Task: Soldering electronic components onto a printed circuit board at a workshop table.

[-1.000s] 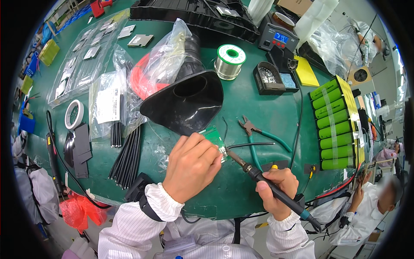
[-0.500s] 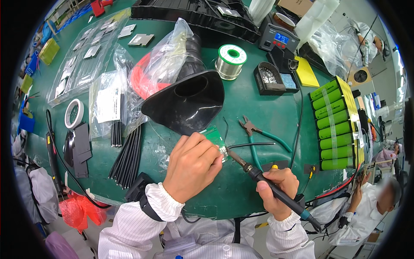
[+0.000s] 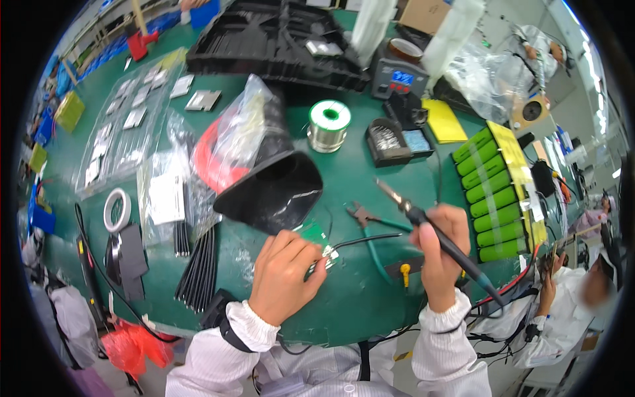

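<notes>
The left hand [image 3: 283, 278] pinches a small green circuit board [image 3: 315, 237] with black wires on the green worktop [image 3: 344, 165]. The right hand [image 3: 439, 255] fingers grip a black soldering iron [image 3: 423, 221], tip raised.

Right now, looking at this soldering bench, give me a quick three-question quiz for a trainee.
1. True or false: the soldering iron tip touches the green circuit board.
2. Which hand holds the soldering iron: A left hand, B right hand, C a co-worker's?
3. What lies on the green mat between the two hands, with green handles?

Key:
1. False; the tip is raised, pointing up and away from the board.
2. B.
3. The pliers.
</notes>
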`<state>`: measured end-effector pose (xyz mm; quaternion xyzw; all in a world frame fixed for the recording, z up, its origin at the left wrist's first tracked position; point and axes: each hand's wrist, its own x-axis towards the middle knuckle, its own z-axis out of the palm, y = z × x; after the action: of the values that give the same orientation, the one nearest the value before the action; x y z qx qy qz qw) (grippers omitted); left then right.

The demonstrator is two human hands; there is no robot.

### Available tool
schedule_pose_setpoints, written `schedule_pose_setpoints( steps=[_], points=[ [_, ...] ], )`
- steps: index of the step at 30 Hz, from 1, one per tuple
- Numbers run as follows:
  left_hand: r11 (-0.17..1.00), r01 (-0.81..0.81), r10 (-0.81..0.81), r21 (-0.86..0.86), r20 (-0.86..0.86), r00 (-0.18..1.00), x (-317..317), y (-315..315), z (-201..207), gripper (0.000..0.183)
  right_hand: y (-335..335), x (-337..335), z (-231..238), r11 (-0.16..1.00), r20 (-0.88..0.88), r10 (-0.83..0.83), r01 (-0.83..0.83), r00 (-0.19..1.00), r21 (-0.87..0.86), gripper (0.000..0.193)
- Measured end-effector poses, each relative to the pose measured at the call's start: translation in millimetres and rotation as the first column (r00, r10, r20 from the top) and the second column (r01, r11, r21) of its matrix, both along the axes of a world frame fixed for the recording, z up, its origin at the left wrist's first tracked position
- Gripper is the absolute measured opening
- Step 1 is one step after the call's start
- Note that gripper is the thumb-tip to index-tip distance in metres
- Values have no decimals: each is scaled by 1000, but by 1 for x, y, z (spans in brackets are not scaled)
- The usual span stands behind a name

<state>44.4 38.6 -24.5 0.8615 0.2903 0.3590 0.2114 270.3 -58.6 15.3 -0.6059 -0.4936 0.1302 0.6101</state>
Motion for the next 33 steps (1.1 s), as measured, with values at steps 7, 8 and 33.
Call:
schedule_pose_setpoints(
  steps=[7, 8, 33],
  points=[
    [998, -22, 23, -53, 24, 999, -1, -4, 10, 11, 59, 39, -19, 969, 155, -151, 178, 976, -174, 23],
    [999, -17, 19, -43, 30, 999, 0, -3, 10, 11, 58, 41, -29, 982, 106, -177, 183, 978, -47, 23],
    [999, -27, 27, 42, -12, 1000, -11, -5, 17, 15, -45, -35, -12, 995, -40, 58, -61, 998, -84, 25]
  ],
)
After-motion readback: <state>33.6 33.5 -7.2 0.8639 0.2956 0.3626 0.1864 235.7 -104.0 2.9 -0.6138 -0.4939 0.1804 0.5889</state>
